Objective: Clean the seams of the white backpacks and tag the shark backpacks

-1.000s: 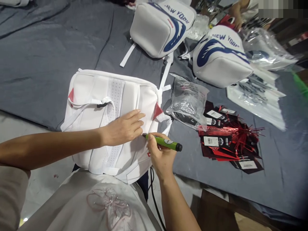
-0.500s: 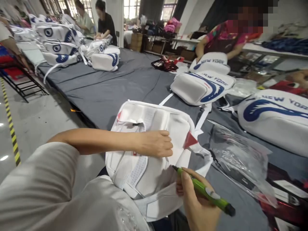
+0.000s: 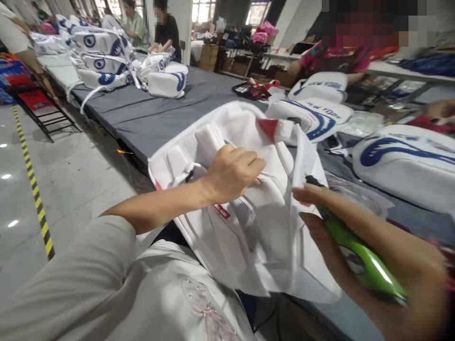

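The long counter (image 3: pixel 199 106) with its grey cover runs from the upper left of the frame to the right side, and more white bags with blue print (image 3: pixel 401 163) lie on it at the right. In the centre of the frame the white backpack (image 3: pixel 249 218) is tilted up, half on the counter edge and half over the person's lap. The left hand (image 3: pixel 232 173) has its grip closed on a padded strap on the back of the bag. The right hand (image 3: pixel 355 237), in the lower right, holds the green tool (image 3: pixel 359 258) in a closed grip, its dark tip just beside the white fabric.

I judge the main risk is that the tip touches the fabric while the bag is moving and marks it. The bag could also slide off the edge if the left grip loosens.
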A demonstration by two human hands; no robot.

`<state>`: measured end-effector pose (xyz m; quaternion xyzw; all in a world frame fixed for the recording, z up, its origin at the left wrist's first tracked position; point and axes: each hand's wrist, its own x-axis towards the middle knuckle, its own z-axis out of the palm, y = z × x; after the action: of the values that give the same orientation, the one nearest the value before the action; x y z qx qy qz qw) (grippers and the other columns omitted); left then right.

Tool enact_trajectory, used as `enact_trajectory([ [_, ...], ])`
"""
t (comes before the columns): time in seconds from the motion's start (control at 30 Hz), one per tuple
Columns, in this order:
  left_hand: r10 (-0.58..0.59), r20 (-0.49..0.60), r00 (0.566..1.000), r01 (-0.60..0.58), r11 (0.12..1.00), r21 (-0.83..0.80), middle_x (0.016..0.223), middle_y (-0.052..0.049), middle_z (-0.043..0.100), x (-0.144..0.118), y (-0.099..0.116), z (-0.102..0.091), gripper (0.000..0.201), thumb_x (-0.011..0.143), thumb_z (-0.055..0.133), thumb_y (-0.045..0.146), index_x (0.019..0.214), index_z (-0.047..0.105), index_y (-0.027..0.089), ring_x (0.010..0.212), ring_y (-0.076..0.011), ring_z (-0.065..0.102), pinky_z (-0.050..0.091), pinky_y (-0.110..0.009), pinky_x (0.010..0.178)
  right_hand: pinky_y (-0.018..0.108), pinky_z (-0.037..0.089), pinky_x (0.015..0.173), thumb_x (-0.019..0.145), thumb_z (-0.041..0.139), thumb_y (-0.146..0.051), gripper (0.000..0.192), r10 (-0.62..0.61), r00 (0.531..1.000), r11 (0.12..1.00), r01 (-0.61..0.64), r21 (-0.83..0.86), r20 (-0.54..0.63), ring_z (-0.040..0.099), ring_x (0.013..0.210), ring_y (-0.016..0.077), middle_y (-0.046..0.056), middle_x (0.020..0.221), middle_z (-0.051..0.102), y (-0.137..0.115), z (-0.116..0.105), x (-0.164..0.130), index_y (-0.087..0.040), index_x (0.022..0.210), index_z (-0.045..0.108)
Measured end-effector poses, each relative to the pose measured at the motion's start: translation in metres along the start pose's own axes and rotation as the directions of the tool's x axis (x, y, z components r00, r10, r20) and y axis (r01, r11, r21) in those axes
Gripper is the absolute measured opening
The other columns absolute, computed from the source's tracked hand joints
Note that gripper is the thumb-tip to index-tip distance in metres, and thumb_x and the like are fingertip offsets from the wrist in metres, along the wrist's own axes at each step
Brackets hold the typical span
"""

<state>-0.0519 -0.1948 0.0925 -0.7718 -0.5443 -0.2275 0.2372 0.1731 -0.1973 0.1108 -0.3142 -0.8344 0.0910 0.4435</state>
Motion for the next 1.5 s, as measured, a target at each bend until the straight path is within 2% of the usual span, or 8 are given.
enact_trajectory([
  [0.13, 0.094, 0.274, 0.957, 0.009, 0.936, -0.351, 0.088, -0.008, 0.071, -0.001, 0.035, 0.028, 0.015, 0.089, 0.065, 0.029, 0.091, 0.066, 0.014, 0.089, -0.0244, 0.067, 0.047, -0.038, 0.075, 0.039, 0.059, 0.086, 0.092, 0.062, -0.024, 0.035, -0.057, 0.998, 0.998, 0.057, 0.018, -0.004, 0.073, 0.097, 0.0238, 0.006, 0.113, 0.074, 0.021, 0.025, -0.023, -0.027, 0.128, 0.063],
  [0.23, 0.266, 0.245, 0.932, -0.122, 0.869, -0.479, 0.095, -0.007, 0.072, -0.003, 0.029, 0.034, 0.013, 0.093, 0.058, 0.022, 0.099, 0.067, 0.014, 0.095, -0.0213, 0.067, 0.049, -0.034, 0.084, 0.039, 0.06, 0.085, 0.093, 0.061, -0.022, 0.034, -0.035, 0.996, 0.999, 0.038, 0.035, -0.087, 0.073, 0.096, 0.0234, 0.007, 0.112, 0.074, 0.051, 0.054, -0.041, -0.026, 0.127, 0.062],
  [0.37, 0.181, 0.08, 0.98, -0.146, 0.936, -0.32, 0.137, -0.011, 0.057, 0.024, -0.003, 0.035, 0.039, 0.09, 0.058, 0.017, 0.13, 0.056, 0.02, 0.129, -0.026, 0.05, 0.036, -0.042, 0.108, 0.039, 0.058, 0.084, 0.091, 0.06, -0.014, 0.044, -0.088, 0.988, 0.996, 0.087, -0.008, -0.124, 0.072, 0.094, 0.0221, 0.005, 0.108, 0.074, 0.069, 0.074, -0.051, -0.03, 0.132, 0.057],
  [0.57, 0.279, 0.531, 0.8, -0.143, 0.948, -0.284, 0.134, -0.014, 0.058, 0.083, -0.016, 0.086, 0.093, 0.071, 0.081, 0.041, 0.148, 0.035, 0.017, 0.117, -0.0319, 0.053, 0.04, -0.041, 0.098, 0.038, 0.054, 0.077, 0.093, 0.056, -0.019, 0.025, 0.057, 0.996, 0.998, -0.054, 0.04, -0.068, 0.067, 0.085, 0.0218, 0.006, 0.095, 0.07, 0.053, 0.084, -0.049, -0.025, 0.116, 0.062],
  [0.9, 0.411, 0.465, 0.784, -0.418, 0.904, -0.092, 0.163, -0.022, 0.017, 0.069, -0.001, 0.096, 0.127, 0.07, 0.079, 0.053, 0.158, -0.006, 0.017, 0.146, -0.0404, 0.021, 0.02, -0.061, 0.114, 0.034, 0.056, 0.072, 0.094, 0.058, -0.033, 0.028, 0.382, 0.924, 0.91, -0.375, 0.179, -0.006, 0.072, 0.084, 0.0209, 0.004, 0.094, 0.073, 0.082, 0.07, -0.048, -0.026, 0.12, 0.051],
  [1.03, 0.326, 0.502, 0.801, -0.368, 0.93, -0.017, 0.151, -0.022, 0.039, 0.07, 0.013, 0.103, 0.109, 0.079, 0.074, 0.042, 0.158, 0.004, 0.013, 0.125, -0.0359, 0.046, 0.037, -0.051, 0.104, 0.038, 0.056, 0.083, 0.091, 0.062, -0.031, 0.017, 0.355, 0.904, 0.92, -0.383, 0.084, 0.237, 0.071, 0.091, 0.0225, 0.005, 0.102, 0.075, 0.095, 0.051, -0.036, -0.025, 0.107, 0.066],
  [1.27, 0.33, 0.487, 0.809, -0.367, 0.93, -0.021, 0.148, -0.019, 0.043, 0.073, 0.017, 0.117, 0.077, 0.093, 0.052, 0.034, 0.157, 0.015, 0.012, 0.121, -0.0341, 0.049, 0.041, -0.048, 0.098, 0.036, 0.056, 0.087, 0.089, 0.067, -0.041, 0.038, 0.321, 0.718, 0.869, -0.482, 0.11, 0.618, 0.069, 0.106, 0.0246, 0.006, 0.12, 0.072, 0.112, 0.025, -0.005, -0.023, 0.122, 0.069],
  [1.5, 0.309, 0.561, 0.768, -0.372, 0.928, -0.001, 0.158, -0.019, 0.028, 0.076, 0.023, 0.131, 0.108, 0.08, 0.071, 0.04, 0.159, 0.001, 0.018, 0.137, -0.0378, 0.035, 0.036, -0.053, 0.107, 0.042, 0.05, 0.081, 0.092, 0.057, -0.02, 0.027, 0.27, 0.677, 0.961, -0.148, -0.232, 0.685, 0.07, 0.086, 0.026, 0.008, 0.094, 0.076, 0.105, 0.041, 0.012, -0.02, 0.114, 0.072],
])
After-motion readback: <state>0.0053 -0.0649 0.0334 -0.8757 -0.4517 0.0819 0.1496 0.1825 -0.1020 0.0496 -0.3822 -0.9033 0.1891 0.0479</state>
